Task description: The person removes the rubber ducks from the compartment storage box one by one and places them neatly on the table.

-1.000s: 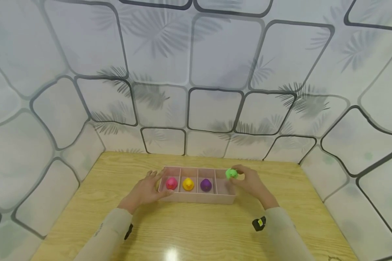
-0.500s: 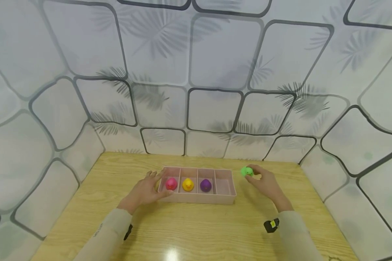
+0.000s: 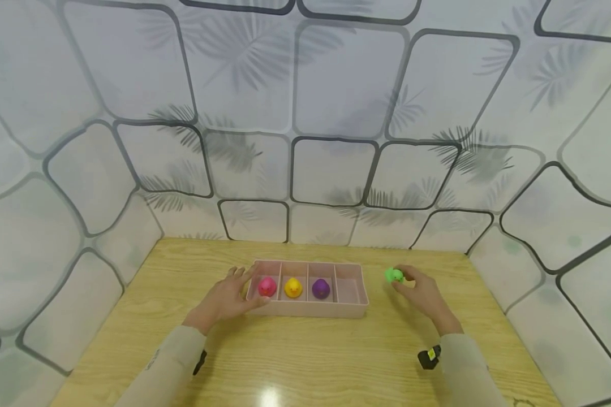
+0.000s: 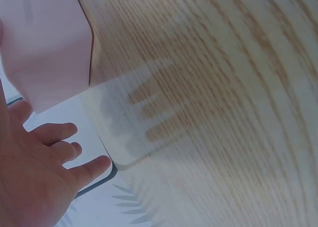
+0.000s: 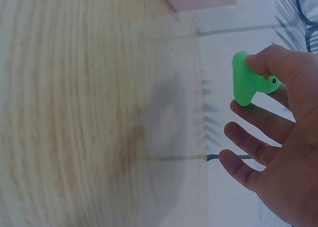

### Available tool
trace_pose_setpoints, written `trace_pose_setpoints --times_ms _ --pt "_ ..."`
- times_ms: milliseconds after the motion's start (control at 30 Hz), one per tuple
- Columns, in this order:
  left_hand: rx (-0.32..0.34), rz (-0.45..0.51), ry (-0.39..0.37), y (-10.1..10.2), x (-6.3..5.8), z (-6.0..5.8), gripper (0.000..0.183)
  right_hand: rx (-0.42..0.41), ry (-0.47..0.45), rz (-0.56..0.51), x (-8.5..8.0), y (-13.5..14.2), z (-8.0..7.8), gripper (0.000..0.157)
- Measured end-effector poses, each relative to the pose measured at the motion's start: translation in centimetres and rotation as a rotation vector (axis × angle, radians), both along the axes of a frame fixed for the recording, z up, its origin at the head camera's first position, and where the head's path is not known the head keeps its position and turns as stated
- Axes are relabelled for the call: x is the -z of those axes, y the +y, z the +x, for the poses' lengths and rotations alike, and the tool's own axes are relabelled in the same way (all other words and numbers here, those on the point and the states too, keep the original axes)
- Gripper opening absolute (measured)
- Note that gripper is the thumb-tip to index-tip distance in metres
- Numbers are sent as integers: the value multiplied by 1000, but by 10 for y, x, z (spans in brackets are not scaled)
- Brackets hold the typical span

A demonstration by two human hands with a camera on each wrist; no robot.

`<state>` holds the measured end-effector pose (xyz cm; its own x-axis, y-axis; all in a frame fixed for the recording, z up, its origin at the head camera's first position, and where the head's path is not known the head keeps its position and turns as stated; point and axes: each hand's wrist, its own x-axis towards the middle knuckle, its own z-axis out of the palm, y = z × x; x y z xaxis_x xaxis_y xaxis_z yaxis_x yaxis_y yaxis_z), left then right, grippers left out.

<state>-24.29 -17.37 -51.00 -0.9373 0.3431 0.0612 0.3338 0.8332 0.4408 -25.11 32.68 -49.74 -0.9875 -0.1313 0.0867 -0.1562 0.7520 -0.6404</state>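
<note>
At lower right, the right hand (image 3: 425, 294) pinched the green duck (image 3: 394, 275), likely light, squishy, best held by its sides. The left hand (image 3: 224, 297), spread, touched the box (image 3: 305, 308).

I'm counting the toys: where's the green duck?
In the head view, the green duck is pinched in the right hand, just right of the pink box.

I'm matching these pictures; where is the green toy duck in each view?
Head: green toy duck right of and below centre, held in the right hand.
Left wrist: not in the picture.
Right wrist: green toy duck right of centre, upper half.
Shared landmark: pink divided box, at lower centre, upper left and top edge respectively.
</note>
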Motion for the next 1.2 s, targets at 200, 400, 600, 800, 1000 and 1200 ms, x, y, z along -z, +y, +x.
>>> trace_pose_setpoints --times_ms 200,400,600,800,1000,1200 --pt "4 -6 -8 2 0 -1 99 -12 -25 -7 6 2 1 51" --pt "15 -7 -6 2 0 -2 97 -22 -65 -2 12 2 2 51" --pt "14 -2 -7 3 -1 -1 98 -53 -31 30 18 3 2 49" --pt "4 -5 -10 2 2 -1 99 -54 -40 30 23 3 3 48" --pt "-4 -1 -4 2 1 -1 100 -36 -57 34 28 1 5 45" --pt "-2 1 -10 2 -1 0 100 -23 -60 48 31 0 7 45"
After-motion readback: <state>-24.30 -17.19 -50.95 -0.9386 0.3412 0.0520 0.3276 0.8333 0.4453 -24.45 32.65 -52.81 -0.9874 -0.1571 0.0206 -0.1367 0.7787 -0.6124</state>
